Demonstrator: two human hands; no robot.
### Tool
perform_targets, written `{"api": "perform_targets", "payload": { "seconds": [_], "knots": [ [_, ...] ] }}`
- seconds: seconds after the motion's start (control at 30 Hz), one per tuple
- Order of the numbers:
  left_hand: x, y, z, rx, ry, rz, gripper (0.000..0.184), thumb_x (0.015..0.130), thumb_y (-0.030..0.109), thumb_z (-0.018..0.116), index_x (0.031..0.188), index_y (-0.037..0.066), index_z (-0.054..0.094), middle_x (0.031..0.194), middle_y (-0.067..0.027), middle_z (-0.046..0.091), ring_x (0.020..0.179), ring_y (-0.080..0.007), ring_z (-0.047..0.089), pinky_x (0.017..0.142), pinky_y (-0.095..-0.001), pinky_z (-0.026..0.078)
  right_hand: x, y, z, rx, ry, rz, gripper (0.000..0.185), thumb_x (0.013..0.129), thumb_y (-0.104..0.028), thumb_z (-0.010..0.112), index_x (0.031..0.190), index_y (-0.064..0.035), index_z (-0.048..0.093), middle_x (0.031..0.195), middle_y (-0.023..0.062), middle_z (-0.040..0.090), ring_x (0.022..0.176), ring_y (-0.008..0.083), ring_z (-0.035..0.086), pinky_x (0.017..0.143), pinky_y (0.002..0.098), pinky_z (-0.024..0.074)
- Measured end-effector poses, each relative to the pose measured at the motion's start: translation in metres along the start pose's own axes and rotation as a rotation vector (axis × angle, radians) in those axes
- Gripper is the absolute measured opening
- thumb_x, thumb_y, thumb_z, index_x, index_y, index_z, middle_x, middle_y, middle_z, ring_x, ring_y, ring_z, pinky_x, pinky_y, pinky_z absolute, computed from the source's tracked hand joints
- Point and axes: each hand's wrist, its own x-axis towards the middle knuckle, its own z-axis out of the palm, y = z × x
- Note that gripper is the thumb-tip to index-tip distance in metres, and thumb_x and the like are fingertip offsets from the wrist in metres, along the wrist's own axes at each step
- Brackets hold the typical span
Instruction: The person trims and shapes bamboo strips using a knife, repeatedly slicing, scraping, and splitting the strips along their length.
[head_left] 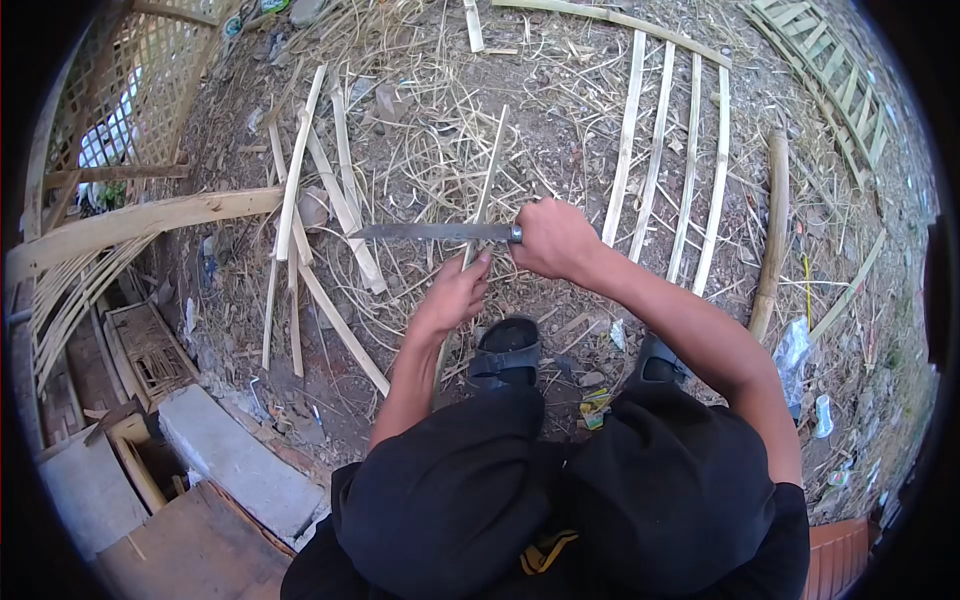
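Note:
My right hand (560,240) is wrapped round the handle of a long knife (425,231), whose narrow blade points left. The blade lies across a thin bamboo strip (493,165), just above my left hand (452,295). My left fingers and thumb are closed on that strip, which slants up and away from me. Its lower end runs down behind my left wrist, partly hidden. My right hand covers the knife's handle.
Several loose bamboo strips (345,205) lie ahead on the left. More strips (655,150) lie side by side on the right, near a bamboo pole (773,230). Shavings cover the soil. A wooden beam (150,225) and concrete slabs (240,460) are at left.

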Motion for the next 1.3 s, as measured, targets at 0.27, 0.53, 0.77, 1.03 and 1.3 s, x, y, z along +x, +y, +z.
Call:
{"api": "perform_targets", "payload": {
  "seconds": [0.27,0.53,0.77,1.03,1.3],
  "knots": [
    [-0.013,-0.035,0.008,0.168,0.181,0.016,0.027,0.100,0.032,0.049,0.084,0.010,0.046,0.057,0.0075,0.032,0.044,-0.0043,0.029,0.040,-0.0237,0.023,0.025,0.043,-0.009,-0.047,-0.136,0.341,0.022,0.077,-0.019,0.059,0.082,-0.0002,0.068,0.079,0.0204,0.068,0.072,0.0318,0.070,0.068,0.0425,0.0575],
    [-0.081,-0.058,-0.047,0.754,0.557,0.146,0.026,0.095,0.028,0.054,0.098,0.002,0.053,0.059,-0.0100,0.056,0.050,-0.0273,0.056,0.049,-0.0389,0.042,0.006,0.151,-0.110,0.055,0.587,0.507,0.032,0.082,-0.025,0.058,0.072,0.0040,0.067,0.060,0.0199,0.063,0.057,0.0310,0.064,0.060,0.0435,0.0505],
    [-0.047,0.001,-0.006,1.296,0.736,0.245,0.033,0.082,0.014,0.060,0.110,-0.003,0.054,0.073,-0.0275,0.063,0.073,-0.0463,0.064,0.067,-0.0538,0.051,-0.023,0.026,-0.030,0.223,0.152,0.177,0.024,0.079,-0.019,0.057,0.073,0.0007,0.068,0.057,0.0201,0.061,0.054,0.0336,0.064,0.060,0.0442,0.0541],
    [-0.030,0.016,0.030,1.197,0.554,0.340,0.035,0.079,0.008,0.059,0.111,-0.006,0.054,0.074,-0.0307,0.062,0.074,-0.0483,0.063,0.070,-0.0540,0.051,-0.017,0.019,0.010,0.034,0.097,0.034,0.019,0.068,-0.017,0.058,0.069,-0.0001,0.067,0.061,0.0226,0.063,0.061,0.0390,0.066,0.065,0.0476,0.0559],
    [-0.082,-0.034,0.009,1.030,0.601,0.222,0.026,0.092,0.023,0.057,0.100,-0.001,0.058,0.071,-0.0263,0.061,0.070,-0.0484,0.059,0.064,-0.0523,0.045,-0.012,0.156,-0.068,0.169,0.491,0.774,0.030,0.084,-0.022,0.056,0.077,0.0057,0.067,0.064,0.0197,0.065,0.057,0.0318,0.065,0.059,0.0441,0.0523]
  ]
}}
